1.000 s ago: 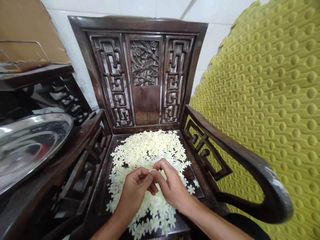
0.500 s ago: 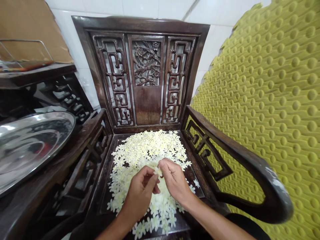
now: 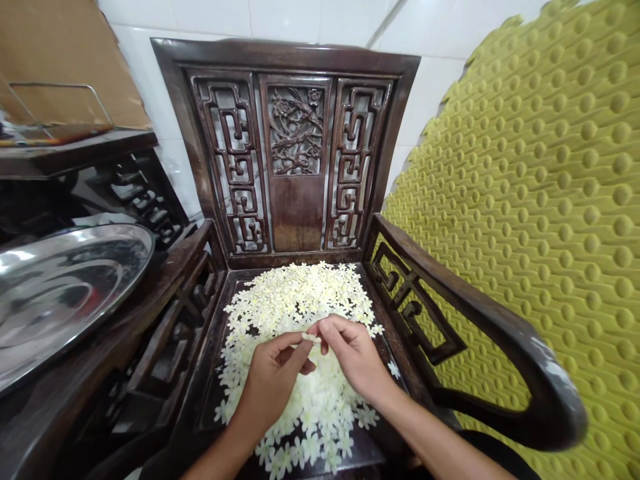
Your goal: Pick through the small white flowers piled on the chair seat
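A small white flower (image 3: pixel 311 338) is pinched between my two hands, seen nearly edge-on. My left hand (image 3: pixel 277 373) grips it from the left with thumb and forefinger, its other fingers curled below. From the other side, the fingertips of my right hand (image 3: pixel 350 350) close on it; the exact contact is partly hidden. Beneath both hands lies a wide spread of pale, yellow-centred flowers (image 3: pixel 300 293) on a dark wooden chair seat (image 3: pixel 360 453). My wrists and hands cover part of that spread.
The chair has a carved back (image 3: pixel 297 207), a left armrest (image 3: pixel 165 267) and a curved right armrest (image 3: pixel 480 313). A shiny metal tray (image 3: pixel 120 260) stands at the left. Yellow bumpy matting (image 3: pixel 540 180) rises on the right, and cardboard (image 3: pixel 65 53) leans behind at upper left.
The held flower has tipped from showing its petals to nearly edge-on. Both hands have shifted slightly left, and my right fingertips have moved closer to the left ones. The view has shifted slightly.
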`<state>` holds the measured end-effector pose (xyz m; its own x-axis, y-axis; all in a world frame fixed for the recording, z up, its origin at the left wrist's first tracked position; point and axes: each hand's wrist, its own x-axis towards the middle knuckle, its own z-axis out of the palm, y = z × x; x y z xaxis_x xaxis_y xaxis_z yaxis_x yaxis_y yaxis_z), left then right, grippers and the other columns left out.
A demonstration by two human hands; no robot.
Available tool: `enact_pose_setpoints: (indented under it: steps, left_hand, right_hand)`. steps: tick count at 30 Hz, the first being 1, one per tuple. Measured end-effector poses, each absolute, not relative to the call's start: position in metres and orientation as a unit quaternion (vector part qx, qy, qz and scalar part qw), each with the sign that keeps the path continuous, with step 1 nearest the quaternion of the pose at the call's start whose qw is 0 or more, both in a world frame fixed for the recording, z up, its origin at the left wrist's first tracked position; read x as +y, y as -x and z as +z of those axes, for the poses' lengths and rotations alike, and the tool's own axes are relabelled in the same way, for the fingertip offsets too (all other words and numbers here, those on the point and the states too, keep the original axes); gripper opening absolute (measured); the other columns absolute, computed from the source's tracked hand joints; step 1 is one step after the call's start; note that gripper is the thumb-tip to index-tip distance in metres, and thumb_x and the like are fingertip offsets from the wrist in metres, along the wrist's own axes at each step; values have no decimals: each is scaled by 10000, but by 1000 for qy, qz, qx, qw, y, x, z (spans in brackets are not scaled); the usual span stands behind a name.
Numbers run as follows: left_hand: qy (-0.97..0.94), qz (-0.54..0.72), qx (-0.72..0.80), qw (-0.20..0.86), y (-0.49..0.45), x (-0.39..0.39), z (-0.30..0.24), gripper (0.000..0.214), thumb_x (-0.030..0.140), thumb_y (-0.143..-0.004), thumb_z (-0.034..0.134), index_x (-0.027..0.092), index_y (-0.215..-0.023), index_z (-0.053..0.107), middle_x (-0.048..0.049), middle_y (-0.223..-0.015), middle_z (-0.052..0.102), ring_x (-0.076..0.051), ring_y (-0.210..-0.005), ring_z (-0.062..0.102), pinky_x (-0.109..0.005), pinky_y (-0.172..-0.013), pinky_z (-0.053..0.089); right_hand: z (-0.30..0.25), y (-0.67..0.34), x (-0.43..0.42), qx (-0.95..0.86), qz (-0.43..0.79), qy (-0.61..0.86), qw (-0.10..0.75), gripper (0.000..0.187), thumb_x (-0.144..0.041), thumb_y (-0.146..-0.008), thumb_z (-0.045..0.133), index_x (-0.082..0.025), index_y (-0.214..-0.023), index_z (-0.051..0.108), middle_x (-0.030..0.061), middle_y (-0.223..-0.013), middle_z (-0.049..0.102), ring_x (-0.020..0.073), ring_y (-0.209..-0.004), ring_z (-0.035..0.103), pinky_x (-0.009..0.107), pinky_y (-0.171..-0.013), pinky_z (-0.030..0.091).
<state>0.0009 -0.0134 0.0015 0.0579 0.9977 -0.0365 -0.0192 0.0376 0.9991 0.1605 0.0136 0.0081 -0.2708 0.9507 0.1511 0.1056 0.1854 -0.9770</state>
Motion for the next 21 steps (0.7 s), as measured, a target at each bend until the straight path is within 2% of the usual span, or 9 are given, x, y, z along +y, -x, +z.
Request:
enact_pose_setpoints:
  steps: [3, 6, 10, 13, 17, 21]
  left_hand:
    - [-501, 503, 480, 516, 1, -12, 4, 176, 328, -836, 696, 172, -772, 745, -2, -647, 652, -140, -594, 621, -236, -592, 517]
    - [-524, 510, 488, 476, 1, -13, 6, 249, 333, -825, 714, 170, -638, 705, 0, -637, 622, -129, -590, 601, -220, -576, 494]
    - [-527, 505, 503, 463, 1, -16, 3, 254, 364, -822, 720, 167, -666, 680, 9, -625, 605, -132, -583, 609, -223, -568, 486]
    - [-503, 497, 499, 501, -1, -18, -2, 301, 408, -863, 669, 169, -683, 632, 20, -587, 600, -128, -552, 604, -228, -567, 486]
    - [-509, 466, 477, 544, -6, -20, -3, 319, 414, -880, 647, 166, -680, 612, 6, -593, 631, -134, -551, 614, -242, -580, 497]
    - [-509, 465, 460, 560, -10, -21, 3, 312, 402, -890, 636, 163, -691, 624, -1, -626, 635, -135, -567, 609, -250, -592, 498]
  right_hand:
    - [4, -160, 16, -587, 548, 402, 439, 251, -421, -921, 633, -177, -886, 683, -9, -725, 584, 134, -665, 508, 260, -628, 404]
    - [2, -157, 12, -584, 558, 393, 440, 216, -407, -911, 650, -191, -907, 651, -18, -751, 571, 133, -692, 507, 258, -649, 411]
    - [5, -153, 5, -636, 479, 411, 444, 159, -355, -925, 633, -198, -901, 641, 3, -821, 579, 160, -798, 542, 280, -741, 428]
    - [6, -152, 3, -681, 404, 423, 440, 136, -310, -935, 616, -195, -863, 618, 10, -822, 561, 165, -801, 545, 281, -729, 414]
    - [4, -153, 3, -732, 321, 434, 417, 269, -257, -1016, 449, -196, -767, 532, 8, -770, 530, 163, -769, 520, 288, -700, 376]
    - [7, -155, 4, -756, 273, 439, 401, 312, -237, -1028, 414, -199, -725, 477, 2, -742, 512, 158, -740, 495, 298, -701, 351]
